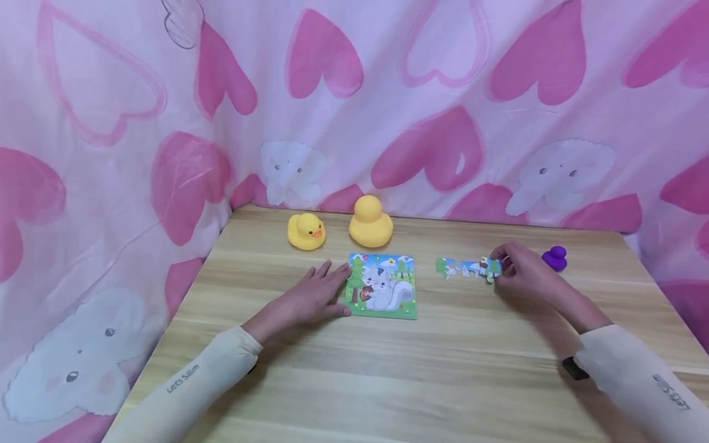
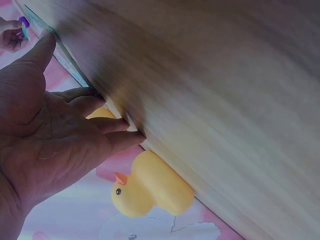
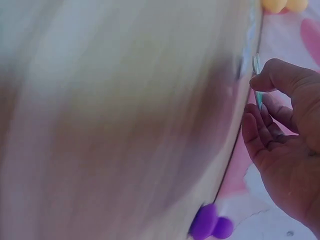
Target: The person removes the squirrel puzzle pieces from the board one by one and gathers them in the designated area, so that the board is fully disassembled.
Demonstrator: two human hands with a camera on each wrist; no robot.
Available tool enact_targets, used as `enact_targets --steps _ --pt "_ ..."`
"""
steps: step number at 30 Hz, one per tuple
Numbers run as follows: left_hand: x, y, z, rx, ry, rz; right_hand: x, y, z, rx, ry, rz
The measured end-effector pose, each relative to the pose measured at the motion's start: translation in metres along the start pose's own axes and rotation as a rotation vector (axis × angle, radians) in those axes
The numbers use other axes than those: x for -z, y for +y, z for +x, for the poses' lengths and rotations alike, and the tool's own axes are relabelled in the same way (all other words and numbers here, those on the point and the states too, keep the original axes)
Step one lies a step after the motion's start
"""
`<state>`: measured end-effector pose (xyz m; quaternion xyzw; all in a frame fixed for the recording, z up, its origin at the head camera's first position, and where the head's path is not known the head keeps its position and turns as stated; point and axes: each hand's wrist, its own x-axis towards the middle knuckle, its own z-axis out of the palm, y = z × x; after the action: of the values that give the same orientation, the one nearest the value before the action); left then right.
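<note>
Here's the squirrel board (image 1: 381, 286) flat on the tabletop, left hand (image 1: 312, 298) right at its left edge, fingers straight and a little spread, thumb by the near corner. Off to the board's right lies a strip of puzzle pieces (image 1: 465, 267), and at that strip's far end the right hand (image 1: 523, 271) has a thin piece (image 3: 258, 97) pinched between thumb and finger. Light, stiff card by the look of it, the knobs probably easy to bend, so a flat edge should be the safer grip; the board looks best steadied by its sides. Underneath, pale wood-grain table (image 1: 354, 381); beyond the board, two yellow ducks (image 1: 371, 224), a purple duck (image 1: 556, 258) well to its right, and pink heart-print cloth (image 1: 343, 123) behind everything.
</note>
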<state>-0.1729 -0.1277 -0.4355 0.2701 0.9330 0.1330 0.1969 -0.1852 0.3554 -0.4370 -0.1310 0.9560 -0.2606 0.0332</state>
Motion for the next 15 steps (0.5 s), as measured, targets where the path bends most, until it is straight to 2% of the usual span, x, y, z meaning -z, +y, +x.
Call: enact_targets --steps 7,15 --pt "-0.002 0.001 -0.003 0.022 0.005 -0.009 0.002 0.014 -0.003 -0.01 -0.051 -0.018" --pt "0.0 0.003 -0.004 -0.006 0.008 -0.009 0.004 0.017 -0.005 -0.019 -0.095 -0.039"
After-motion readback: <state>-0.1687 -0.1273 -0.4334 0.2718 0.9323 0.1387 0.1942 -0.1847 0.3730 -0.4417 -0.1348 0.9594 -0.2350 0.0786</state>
